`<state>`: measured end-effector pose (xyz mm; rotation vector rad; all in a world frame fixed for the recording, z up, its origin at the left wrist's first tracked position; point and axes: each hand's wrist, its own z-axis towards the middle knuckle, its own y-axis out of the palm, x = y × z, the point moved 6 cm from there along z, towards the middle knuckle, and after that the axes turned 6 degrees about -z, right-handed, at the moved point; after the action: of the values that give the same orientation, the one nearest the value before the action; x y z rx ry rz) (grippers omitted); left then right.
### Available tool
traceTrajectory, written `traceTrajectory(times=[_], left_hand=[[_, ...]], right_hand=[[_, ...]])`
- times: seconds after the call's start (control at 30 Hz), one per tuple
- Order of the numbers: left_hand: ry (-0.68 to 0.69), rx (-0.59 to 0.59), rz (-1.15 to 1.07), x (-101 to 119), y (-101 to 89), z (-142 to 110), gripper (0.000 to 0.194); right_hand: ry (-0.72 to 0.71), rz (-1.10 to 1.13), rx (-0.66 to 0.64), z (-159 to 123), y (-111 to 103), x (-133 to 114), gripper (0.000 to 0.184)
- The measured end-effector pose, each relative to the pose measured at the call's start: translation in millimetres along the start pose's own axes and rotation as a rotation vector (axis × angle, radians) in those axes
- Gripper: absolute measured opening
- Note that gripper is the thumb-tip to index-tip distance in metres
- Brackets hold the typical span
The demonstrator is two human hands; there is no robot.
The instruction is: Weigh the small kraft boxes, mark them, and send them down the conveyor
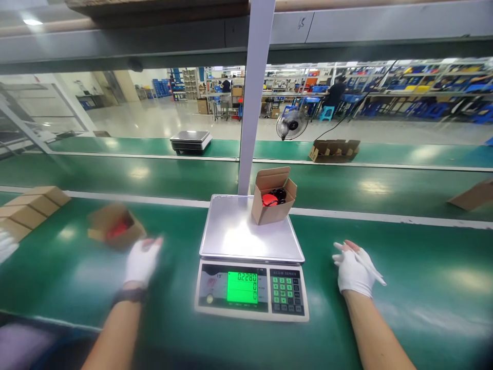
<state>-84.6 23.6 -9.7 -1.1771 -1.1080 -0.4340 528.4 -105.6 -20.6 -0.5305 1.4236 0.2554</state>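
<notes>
A digital scale [250, 234] stands on the green belt in front of me, its green display lit. On its steel pan sits a small open cardboard box [272, 198] with red and black parts inside. My left hand [141, 261], in a white glove and blurred by motion, reaches toward a second open box [114, 226] with something red in it, just short of touching it. My right hand [352, 270], also gloved, rests on the belt right of the scale, its fingers closed round a white pen [367, 267].
Closed cardboard boxes [29, 205] are stacked at the left edge. Another scale [190, 140], a carton [334, 150] and a fan [291, 123] stand on the far belt. A grey post [252, 103] rises behind the scale. Someone's gloved hand [5, 245] shows at far left.
</notes>
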Motion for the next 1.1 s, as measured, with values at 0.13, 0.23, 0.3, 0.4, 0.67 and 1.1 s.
traceTrajectory(times=[0.13, 0.23, 0.3, 0.4, 0.67, 1.1], left_hand=[[0.387, -0.261, -0.11, 132.9, 64.9, -45.3, 0.04], [0.594, -0.569, -0.182, 213.0, 112.9, -82.9, 0.04], [0.641, -0.693, -0.233, 241.7, 141.1, -102.1, 0.06], [0.633, -0.759, -0.302, 255.1, 170.2, -117.6, 0.074], [0.62, -0.851, -0.376, 227.9, 117.8, -123.0, 0.056], [0.259, -0.748, -0.65, 201.4, 115.9, -118.2, 0.038]], right_hand=[[-0.077, 0.023, -0.047, -3.3, 11.2, -28.5, 0.046], [-0.171, 0.045, -0.066, -10.9, 20.6, -56.1, 0.044], [-0.233, 0.063, -0.065, -20.4, 25.7, -76.9, 0.043], [-0.357, 0.064, -0.078, -45.0, 32.7, -112.9, 0.039], [-1.086, -0.102, -0.444, -144.8, 71.0, -187.8, 0.03], [-1.226, -0.11, -0.433, -164.2, 88.6, -206.4, 0.03]])
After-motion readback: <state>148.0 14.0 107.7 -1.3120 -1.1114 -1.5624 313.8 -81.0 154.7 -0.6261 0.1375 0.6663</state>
